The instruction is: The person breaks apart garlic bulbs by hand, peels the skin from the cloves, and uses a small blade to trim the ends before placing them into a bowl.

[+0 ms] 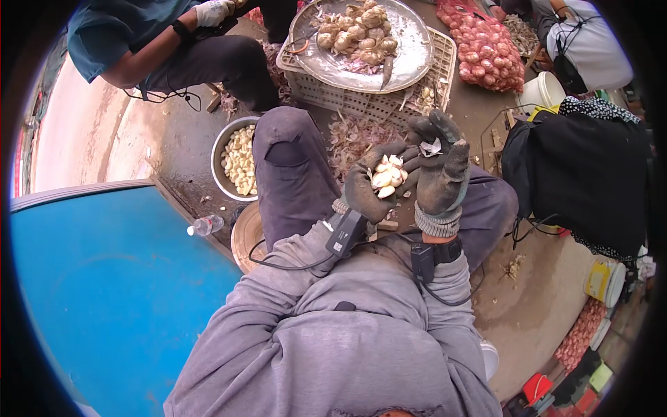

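Several peeled garlic cloves point(389, 175) rest in the cupped palm of my left hand point(365, 182), which wears a dark, dirty work glove. Close beside it, my right hand point(442, 174), in a similar glove, is turned palm up with curled fingers around a pale piece of garlic skin point(431, 148). Both hands are above my lap, between my knees. Beyond them, whole garlic bulbs point(354, 31) and a knife point(386, 72) lie on a round metal tray point(323, 66), which stands on a plastic crate point(306, 87).
A metal bowl of peeled cloves point(219, 156) stands by my left knee. Garlic skins point(358, 142) litter the ground. A blue panel point(118, 292) and bottle point(206, 225) are at left. A co-worker point(201, 62) sits upper left; black cloth point(583, 174) and a garlic sack point(483, 52) are at right.
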Action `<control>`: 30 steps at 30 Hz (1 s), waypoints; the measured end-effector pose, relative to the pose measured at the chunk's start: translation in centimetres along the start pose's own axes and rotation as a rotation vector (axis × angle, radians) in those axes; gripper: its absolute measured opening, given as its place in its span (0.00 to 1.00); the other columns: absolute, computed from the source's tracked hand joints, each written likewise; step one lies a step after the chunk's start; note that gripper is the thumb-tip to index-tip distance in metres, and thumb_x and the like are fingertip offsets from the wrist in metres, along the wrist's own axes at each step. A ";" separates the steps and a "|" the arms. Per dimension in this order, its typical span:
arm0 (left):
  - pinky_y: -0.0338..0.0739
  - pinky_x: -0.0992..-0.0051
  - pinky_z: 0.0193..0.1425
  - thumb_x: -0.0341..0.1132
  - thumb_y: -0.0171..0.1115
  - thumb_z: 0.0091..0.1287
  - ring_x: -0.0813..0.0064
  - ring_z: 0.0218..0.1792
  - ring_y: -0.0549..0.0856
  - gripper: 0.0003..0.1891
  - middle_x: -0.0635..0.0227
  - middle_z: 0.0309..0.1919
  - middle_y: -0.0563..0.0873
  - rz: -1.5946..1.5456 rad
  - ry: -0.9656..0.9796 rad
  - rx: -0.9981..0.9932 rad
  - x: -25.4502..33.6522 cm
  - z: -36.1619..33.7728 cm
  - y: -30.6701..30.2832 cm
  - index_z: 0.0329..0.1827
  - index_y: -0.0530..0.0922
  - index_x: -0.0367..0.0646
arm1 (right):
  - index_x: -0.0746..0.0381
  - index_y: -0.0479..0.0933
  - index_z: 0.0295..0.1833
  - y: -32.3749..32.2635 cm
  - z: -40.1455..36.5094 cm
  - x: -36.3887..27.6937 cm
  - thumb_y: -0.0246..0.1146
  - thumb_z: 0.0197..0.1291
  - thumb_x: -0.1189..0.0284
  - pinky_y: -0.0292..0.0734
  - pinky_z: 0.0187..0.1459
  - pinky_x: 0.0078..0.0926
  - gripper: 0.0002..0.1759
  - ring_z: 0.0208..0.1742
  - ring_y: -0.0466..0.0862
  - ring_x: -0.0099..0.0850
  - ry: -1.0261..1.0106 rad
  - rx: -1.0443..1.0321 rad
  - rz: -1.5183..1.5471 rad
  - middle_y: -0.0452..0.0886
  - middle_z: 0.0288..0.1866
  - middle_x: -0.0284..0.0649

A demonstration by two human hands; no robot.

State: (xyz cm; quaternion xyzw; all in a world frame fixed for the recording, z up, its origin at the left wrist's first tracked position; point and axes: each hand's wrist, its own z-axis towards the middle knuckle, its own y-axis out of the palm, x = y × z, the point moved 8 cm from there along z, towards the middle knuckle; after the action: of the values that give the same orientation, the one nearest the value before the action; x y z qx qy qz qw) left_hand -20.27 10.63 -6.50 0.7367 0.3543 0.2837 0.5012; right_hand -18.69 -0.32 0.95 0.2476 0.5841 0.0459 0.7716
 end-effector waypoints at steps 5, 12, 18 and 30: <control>0.72 0.46 0.78 0.37 0.48 0.81 0.46 0.68 0.78 0.21 0.37 0.65 0.78 -0.281 -0.076 -0.148 1.4 0.5 -0.1 0.65 0.72 0.26 | 0.69 0.77 0.65 -1.6 -0.7 -2.1 0.62 0.75 0.67 0.82 0.55 0.28 0.21 0.52 0.85 0.31 0.065 0.100 -0.343 0.86 0.50 0.43; 0.72 0.49 0.78 0.31 0.47 0.80 0.50 0.71 0.76 0.20 0.40 0.69 0.75 -0.040 0.035 -0.155 2.5 0.0 0.3 0.69 0.69 0.26 | 0.62 0.83 0.59 2.6 -2.5 -2.8 0.72 0.59 0.81 0.81 0.47 0.26 0.21 0.47 0.86 0.31 0.004 -0.325 -0.958 0.82 0.51 0.39; 0.73 0.53 0.77 0.30 0.48 0.79 0.52 0.72 0.76 0.21 0.40 0.72 0.73 0.526 0.220 -0.213 3.1 -0.4 0.8 0.71 0.68 0.26 | 0.57 0.84 0.58 2.5 -2.3 -1.6 0.75 0.56 0.77 0.82 0.44 0.34 0.21 0.46 0.86 0.39 -0.060 -0.423 -1.091 0.82 0.47 0.42; 0.66 0.53 0.81 0.36 0.43 0.81 0.50 0.77 0.69 0.25 0.39 0.74 0.71 -0.095 -0.036 -0.133 1.4 1.0 -2.1 0.73 0.64 0.26 | 0.59 0.83 0.57 1.7 -2.0 -1.3 0.74 0.55 0.78 0.83 0.46 0.33 0.22 0.47 0.86 0.40 -0.022 -0.473 -1.058 0.83 0.48 0.41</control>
State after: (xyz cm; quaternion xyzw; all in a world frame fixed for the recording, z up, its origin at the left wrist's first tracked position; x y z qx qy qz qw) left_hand -19.14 11.72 -8.72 0.6891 0.3600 0.2692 0.5683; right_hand -20.58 1.39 2.49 -0.2568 0.5942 -0.2195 0.7299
